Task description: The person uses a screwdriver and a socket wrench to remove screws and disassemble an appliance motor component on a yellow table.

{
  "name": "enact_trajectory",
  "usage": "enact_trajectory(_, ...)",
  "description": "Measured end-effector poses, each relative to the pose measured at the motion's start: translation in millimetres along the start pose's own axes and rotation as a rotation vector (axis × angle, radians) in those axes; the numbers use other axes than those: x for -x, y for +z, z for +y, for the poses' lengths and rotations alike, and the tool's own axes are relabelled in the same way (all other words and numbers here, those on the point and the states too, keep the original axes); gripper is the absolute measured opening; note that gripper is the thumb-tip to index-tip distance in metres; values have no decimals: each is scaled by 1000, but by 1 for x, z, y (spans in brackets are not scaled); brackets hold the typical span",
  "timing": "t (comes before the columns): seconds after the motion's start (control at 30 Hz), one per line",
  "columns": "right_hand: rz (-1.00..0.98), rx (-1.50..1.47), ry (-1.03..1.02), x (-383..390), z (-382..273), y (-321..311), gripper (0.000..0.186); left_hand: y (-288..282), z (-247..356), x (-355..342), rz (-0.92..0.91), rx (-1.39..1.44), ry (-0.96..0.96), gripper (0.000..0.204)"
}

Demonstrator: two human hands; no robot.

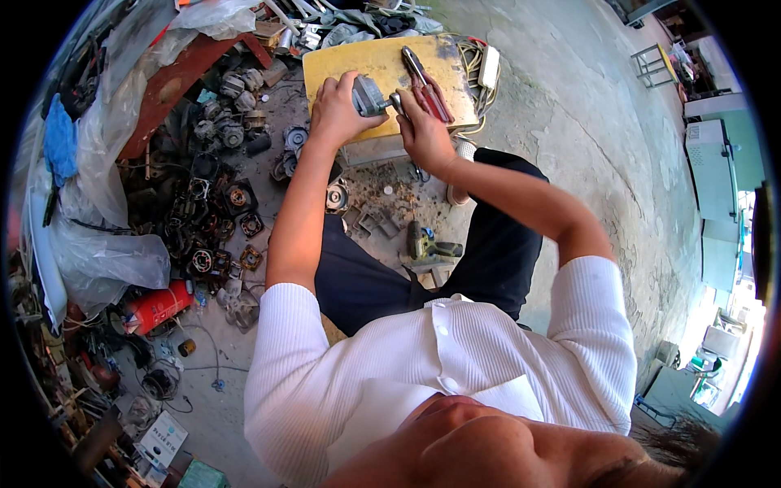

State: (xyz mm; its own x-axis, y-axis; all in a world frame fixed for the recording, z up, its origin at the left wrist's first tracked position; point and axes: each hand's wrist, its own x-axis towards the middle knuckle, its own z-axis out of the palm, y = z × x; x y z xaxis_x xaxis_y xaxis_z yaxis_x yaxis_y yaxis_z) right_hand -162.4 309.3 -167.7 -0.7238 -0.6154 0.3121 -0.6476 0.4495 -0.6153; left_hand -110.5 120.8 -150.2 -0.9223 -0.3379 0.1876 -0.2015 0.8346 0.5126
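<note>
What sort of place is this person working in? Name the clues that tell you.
Probably a small motor repair or scrap workshop. Both hands, left hand and right hand, grip a grey metal part over a yellow board bearing red-handled pliers. Stripped motor parts litter the concrete floor.

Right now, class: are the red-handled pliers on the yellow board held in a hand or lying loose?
Lying loose. The red-handled pliers rest flat on the yellow board, beside the right hand, which grips another tool instead.

Dull grey metal part (368,96), worn yellow board (358,58)
</note>
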Motion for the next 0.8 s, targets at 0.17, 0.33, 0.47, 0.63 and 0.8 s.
enact_trajectory(0.17, 208, -278, 68, 14, 8, 41, 58, 0, 0, 1, 17, 17, 1, 95)
enact_trajectory(0.33, -102, -277, 158, 1, 8, 4, 47, 3, -2, 1, 2, 8, -11, 96)
enact_trajectory(0.47, -687, -392, 487, -58, -9, -48, 23, 0, -2, 2, -6, -1, -37, 96)
enact_trajectory(0.63, -1096, -148, 314, -125, 5, -49, 21, 6, -1, 0, 19, -13, 21, 95)
enact_trajectory(0.8, -951, -65, 397, -100, -22, -54, 26, 6, -8, 2, 23, -39, -8, 96)
